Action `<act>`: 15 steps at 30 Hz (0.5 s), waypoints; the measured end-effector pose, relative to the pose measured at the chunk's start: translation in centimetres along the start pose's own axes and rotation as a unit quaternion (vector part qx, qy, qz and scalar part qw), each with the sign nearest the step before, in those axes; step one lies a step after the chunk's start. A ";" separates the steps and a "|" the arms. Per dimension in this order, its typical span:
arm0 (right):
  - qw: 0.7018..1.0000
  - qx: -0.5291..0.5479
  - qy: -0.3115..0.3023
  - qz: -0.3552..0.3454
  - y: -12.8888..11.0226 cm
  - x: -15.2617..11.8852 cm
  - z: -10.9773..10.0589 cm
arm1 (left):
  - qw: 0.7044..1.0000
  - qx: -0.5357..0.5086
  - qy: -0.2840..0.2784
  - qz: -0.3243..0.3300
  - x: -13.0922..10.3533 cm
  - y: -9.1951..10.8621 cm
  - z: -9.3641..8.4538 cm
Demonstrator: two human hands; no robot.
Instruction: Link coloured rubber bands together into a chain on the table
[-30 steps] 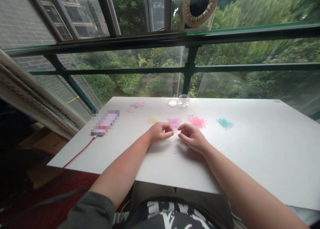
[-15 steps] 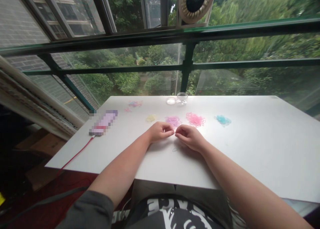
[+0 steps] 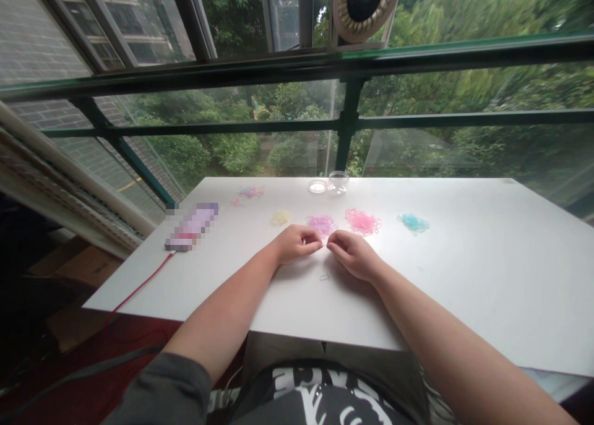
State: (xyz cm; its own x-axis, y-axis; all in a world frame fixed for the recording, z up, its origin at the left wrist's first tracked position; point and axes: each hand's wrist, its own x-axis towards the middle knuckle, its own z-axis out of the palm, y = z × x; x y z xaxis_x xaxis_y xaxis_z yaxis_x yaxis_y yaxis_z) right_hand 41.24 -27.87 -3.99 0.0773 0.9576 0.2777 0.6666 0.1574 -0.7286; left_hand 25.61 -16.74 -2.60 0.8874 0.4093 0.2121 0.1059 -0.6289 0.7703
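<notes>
My left hand (image 3: 299, 244) and my right hand (image 3: 351, 252) are over the middle of the white table, fingertips pinched and nearly meeting. Whatever lies between the fingertips is too small to make out. Just below them lie small dark loops (image 3: 325, 276). Beyond my hands are loose piles of small bands: a yellow pile (image 3: 279, 218), a purple pile (image 3: 320, 224) right behind my left fingers, a pink pile (image 3: 362, 222) behind my right hand, and a blue pile (image 3: 413, 222) farther right.
A mixed pink and blue pile (image 3: 251, 192) lies at the back left. A clear round container (image 3: 338, 182) and a clear lid (image 3: 318, 187) sit at the back edge. A blurred-out purple object (image 3: 193, 227) with a red cable (image 3: 143, 287) lies at the left.
My fingertips have moved slightly apart, my right hand shifting a little to the right. More of the dark loops shows on the table below them.
</notes>
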 end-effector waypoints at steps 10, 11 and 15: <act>0.999 0.042 0.011 0.011 0.1 0.1 -0.2 | 1.000 0.008 -0.011 -0.003 0.0 0.2 -0.4; 0.999 0.049 0.013 0.015 0.1 0.0 -0.2 | 1.000 0.010 -0.012 -0.002 0.0 0.2 -0.5; 0.999 0.041 0.014 0.010 0.1 0.0 -0.1 | 1.000 0.006 -0.003 0.010 0.0 0.2 -0.3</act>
State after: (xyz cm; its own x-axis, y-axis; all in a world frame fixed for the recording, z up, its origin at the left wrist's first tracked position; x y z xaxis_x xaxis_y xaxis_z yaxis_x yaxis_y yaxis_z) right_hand 41.37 -27.88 -3.99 0.1114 0.9541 0.2779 0.6010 0.1581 -0.7835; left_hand 25.50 -16.68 -2.23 0.8923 0.3927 0.2226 0.0939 -0.6439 0.7593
